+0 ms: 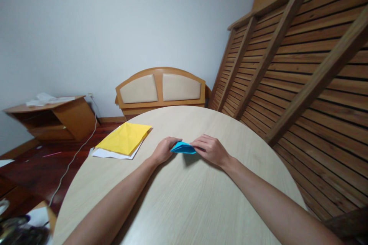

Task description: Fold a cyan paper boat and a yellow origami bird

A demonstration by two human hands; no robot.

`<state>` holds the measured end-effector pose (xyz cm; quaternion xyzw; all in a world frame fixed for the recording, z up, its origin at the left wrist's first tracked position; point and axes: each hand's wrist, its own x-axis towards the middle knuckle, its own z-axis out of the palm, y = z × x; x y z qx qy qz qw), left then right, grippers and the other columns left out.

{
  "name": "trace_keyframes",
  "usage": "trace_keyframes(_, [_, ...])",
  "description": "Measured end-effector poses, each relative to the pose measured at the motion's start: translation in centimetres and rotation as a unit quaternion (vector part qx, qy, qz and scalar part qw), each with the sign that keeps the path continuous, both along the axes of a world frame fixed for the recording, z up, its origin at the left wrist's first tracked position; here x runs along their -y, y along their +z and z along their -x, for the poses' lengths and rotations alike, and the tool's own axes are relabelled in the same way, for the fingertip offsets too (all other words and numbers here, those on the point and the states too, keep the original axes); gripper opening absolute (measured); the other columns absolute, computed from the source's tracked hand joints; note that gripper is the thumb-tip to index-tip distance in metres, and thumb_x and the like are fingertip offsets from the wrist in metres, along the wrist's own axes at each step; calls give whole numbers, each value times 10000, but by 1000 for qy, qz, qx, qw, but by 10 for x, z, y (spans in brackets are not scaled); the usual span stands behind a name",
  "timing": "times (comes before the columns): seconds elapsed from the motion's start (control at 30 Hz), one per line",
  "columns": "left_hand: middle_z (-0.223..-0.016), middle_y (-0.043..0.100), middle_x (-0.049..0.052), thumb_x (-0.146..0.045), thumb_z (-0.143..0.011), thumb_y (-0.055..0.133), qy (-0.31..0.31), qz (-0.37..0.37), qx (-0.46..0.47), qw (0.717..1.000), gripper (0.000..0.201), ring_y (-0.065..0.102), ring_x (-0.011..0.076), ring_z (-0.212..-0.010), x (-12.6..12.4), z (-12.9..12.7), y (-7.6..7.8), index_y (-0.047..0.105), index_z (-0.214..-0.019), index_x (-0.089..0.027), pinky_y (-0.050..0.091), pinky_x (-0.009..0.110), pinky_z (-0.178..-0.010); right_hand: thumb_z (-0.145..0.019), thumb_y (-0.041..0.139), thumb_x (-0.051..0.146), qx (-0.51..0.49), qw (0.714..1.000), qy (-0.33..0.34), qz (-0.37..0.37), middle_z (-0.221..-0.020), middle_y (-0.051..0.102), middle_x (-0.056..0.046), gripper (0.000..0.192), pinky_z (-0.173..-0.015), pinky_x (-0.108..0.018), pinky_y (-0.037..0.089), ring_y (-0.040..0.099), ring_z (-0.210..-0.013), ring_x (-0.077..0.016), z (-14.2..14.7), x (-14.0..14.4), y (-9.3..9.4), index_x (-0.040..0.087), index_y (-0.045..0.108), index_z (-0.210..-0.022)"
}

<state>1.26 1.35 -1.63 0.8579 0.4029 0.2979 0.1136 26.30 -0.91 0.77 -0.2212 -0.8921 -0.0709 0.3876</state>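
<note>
From my remote feed, I see the left hand (pixel 165 149) and right hand (pixel 212 150), each grip clamped on one end of the folded blue paper (pixel 183 148) over the table (pixel 184 199), probably steadying its folds; the creased yellow sheet (pixel 125 138) lies aside.

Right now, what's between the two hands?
Head view: a folded blue paper, held at its ends by the left hand and right hand.

Folded paper (pixel 182 147): bright blue; top sheet (pixel 125 138): yellow; under-sheet (pixel 108 154): white; surface (pixel 178 199): pale, wood-grained; slatted panel (pixel 310 32): brown, dark-striped; floor (pixel 53 165): dark red-brown
</note>
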Motion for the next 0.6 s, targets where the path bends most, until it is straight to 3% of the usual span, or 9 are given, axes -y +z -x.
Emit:
trace_keyframes(0.23, [-1118, 731, 54, -1, -796, 511, 1, -23, -30, 999, 489, 660, 202, -1027, -5, 1, -5, 688, -1189, -232, 492, 326, -934, -935, 587, 180, -2, 1000, -23, 11, -884, 752, -41, 137, -726, -301, 513, 667, -783, -172, 0, 3, 1, 194, 720, -966])
trace_keyframes(0.47, [-945, 728, 63, -116, -900, 536, 64, -47, -79, 994, 213, 661, 205, -907, -1, -2, -2, 718, -968, -203, 504, 290, -807, -928, 585, 167, -20, 998, -54, -3, -854, 751, -28, 145, -714, -283, 507, 677, -764, -162, 1, 3, 2, 193, 726, -955])
trace_keyframes(0.6, [-905, 716, 64, -124, -906, 532, 81, -63, -99, 990, 187, 660, 200, -871, 1, -5, 0, 705, -916, -195, 499, 280, -775, -930, 589, 170, -29, 997, -74, -12, -850, 752, -25, 142, -703, -281, 505, 681, -755, -163, 0, 3, 3, 192, 727, -959])
